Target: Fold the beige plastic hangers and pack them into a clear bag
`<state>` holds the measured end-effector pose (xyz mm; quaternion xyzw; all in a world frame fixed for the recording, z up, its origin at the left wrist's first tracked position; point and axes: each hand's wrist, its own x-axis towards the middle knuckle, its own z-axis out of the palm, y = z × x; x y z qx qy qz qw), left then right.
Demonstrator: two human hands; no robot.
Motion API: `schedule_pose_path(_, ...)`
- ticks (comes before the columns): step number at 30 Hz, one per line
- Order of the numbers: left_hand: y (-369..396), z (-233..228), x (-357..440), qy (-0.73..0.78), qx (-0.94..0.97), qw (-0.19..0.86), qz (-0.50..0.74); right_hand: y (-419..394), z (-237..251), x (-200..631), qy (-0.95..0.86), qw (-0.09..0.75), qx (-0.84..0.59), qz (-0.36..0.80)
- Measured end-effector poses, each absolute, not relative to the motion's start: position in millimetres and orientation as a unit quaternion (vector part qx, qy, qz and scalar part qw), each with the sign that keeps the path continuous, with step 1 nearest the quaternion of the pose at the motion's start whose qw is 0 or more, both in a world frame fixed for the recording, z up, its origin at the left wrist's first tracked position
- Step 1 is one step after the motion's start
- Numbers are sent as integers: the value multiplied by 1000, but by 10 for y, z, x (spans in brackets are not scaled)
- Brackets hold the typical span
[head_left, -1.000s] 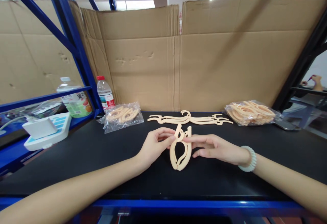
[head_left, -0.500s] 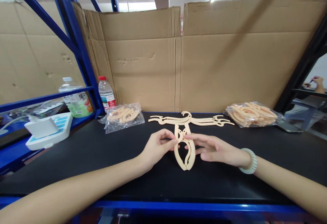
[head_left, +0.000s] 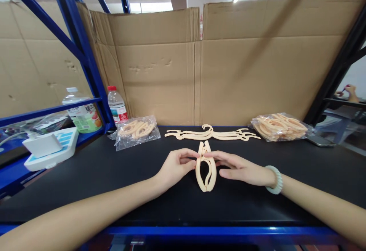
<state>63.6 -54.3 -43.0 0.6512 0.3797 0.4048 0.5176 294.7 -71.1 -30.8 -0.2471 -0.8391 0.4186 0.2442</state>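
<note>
A cream plastic folding hanger (head_left: 212,176) stands folded into a narrow loop at the middle of the black table. My left hand (head_left: 179,164) is closed on its left arm near the top, thumb and index finger pinching the edge. On the other side my right hand (head_left: 238,169), with a pale coiled band at the wrist, has its index fingertip on the upper right arm. Its other fingertips go behind that arm, and the thumb is off it. Behind, several unfolded hangers (head_left: 194,134) lie spread sideways, one hook upward.
Clear bags of folded hangers lie at the back left (head_left: 137,129) and back right (head_left: 280,127), a phone (head_left: 321,141) beside the right one. A red-capped bottle (head_left: 117,106), a larger bottle (head_left: 85,115) and a power strip (head_left: 67,144) stand left. Cardboard (head_left: 160,68) walls the back.
The upper ends of the folding hanger have come closer together, narrowing its loop. My right hand has shifted slightly left with it. The view has moved a little.
</note>
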Motion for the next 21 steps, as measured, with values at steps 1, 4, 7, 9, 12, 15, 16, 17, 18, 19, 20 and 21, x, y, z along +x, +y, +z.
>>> schedule_pose_path(1,-530,-431,631,381,659,516,393,-699,-339,2955,-864,237,-271,353)
schedule_pose_path(4,-486,-437,620,376,684,505,369,-647,-458,2972,-910,199,-327,162)
schedule_pose_path(7,-453,-457,613,371,706,482,363,-599,-539,2965,-915,185,-349,85)
schedule_pose_path(9,-450,-479,610,358,718,475,361,-585,-550,2952,-912,197,-353,74)
schedule_pose_path(12,-476,-516,602,322,753,443,366,-604,-525,2940,-908,208,-355,80)
schedule_pose_path(15,-505,-545,585,286,794,386,374,-667,-483,2932,-905,214,-356,88)
schedule_pose_path(16,-508,-553,577,276,805,369,375,-692,-469,2927,-905,220,-353,89)
schedule_pose_path(17,-506,-561,570,267,814,355,374,-718,-454,2920,-906,225,-346,87)
schedule_pose_path(18,-499,-567,564,261,823,342,370,-741,-441,2911,-912,223,-335,84)
schedule_pose_path(19,-490,-572,560,256,832,331,364,-762,-429,2901,-920,214,-320,80)
schedule_pose_path(20,-483,-572,559,254,841,318,357,-778,-419,2892,-929,197,-306,73)
schedule_pose_path(21,-481,-566,560,256,850,300,349,-790,-412,2885,-937,176,-293,67)
